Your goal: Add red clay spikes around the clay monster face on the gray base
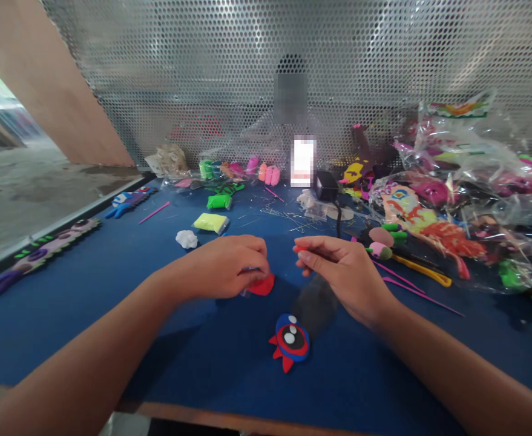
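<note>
My left hand (233,266) is closed, fingers curled down against a flat lump of red modelling clay (262,285) that seems to lie on a bit of clear wrapping. Between the thumb and fingers of my right hand (329,260) is a small piece of red clay (299,249), pinched a little above the table. Nearer to me lies a clay eye figure (292,340) in blue, red and black with white dots and red spikes along its lower left side. A crumpled white clay lump (186,239) rests beyond my left wrist.
Yellow (211,223) and green clay packets (219,201) lie farther back on the blue table (211,363). Pink tools (422,295) and a yellow-handled tool (422,270) are at right, near bagged clay figures (447,218). A perforated metal panel (193,66) stands behind a black box (327,185).
</note>
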`<state>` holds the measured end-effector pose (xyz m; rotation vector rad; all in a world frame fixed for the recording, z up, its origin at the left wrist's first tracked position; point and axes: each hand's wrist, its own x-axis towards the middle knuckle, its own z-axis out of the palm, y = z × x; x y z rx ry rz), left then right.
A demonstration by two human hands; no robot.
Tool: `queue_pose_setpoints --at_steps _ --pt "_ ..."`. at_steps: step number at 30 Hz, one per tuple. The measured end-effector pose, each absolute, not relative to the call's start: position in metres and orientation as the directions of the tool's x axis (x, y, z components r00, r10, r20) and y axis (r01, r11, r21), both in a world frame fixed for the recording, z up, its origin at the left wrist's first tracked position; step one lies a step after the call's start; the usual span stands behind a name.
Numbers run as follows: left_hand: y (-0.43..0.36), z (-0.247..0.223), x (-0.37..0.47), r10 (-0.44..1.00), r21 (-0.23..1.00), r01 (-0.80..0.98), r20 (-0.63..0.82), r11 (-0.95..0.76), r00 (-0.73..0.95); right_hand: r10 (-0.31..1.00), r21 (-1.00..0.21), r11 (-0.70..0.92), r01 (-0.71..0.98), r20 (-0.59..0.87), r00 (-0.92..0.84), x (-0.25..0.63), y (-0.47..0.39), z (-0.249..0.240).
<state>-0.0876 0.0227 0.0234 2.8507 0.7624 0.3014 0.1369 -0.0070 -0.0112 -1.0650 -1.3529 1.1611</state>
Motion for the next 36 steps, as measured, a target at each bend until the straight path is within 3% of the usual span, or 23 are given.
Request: queue_pose_setpoints --at_steps 5,11,15,19,27,36 --pt "0.018 0.025 -0.089 0.472 0.107 0.461 0.117 -0.881 0.874 0.981 -0.987 0.161 0.012 0.159 -0.108 0.138 -0.007 -0.013" --pt "0.013 0.029 -0.091 0.409 0.074 0.403 0.129 -0.912 0.903 0.976 -0.979 0.200 0.038 0.196 -0.095 0.138 -0.006 -0.013" --pt "0.024 0.022 -0.090 0.451 0.167 0.420 0.290 -0.892 0.844 0.971 -0.977 0.205 0.057 0.195 -0.140 0.137 -0.006 -0.013" --pt "0.028 0.012 -0.081 0.524 0.358 0.385 0.507 -0.850 0.685 0.958 -0.980 0.194 0.053 0.178 -0.226 0.135 -0.010 -0.009" --pt "0.017 0.013 -0.071 0.498 0.498 0.245 0.477 -0.832 0.724 0.932 -0.998 0.036 -0.059 0.054 -0.358 0.134 -0.015 -0.005" --pt "0.011 0.011 -0.067 0.383 0.276 0.266 0.692 -0.924 0.612 0.929 -0.932 -0.107 -0.347 0.030 -0.369 0.128 -0.018 -0.008"
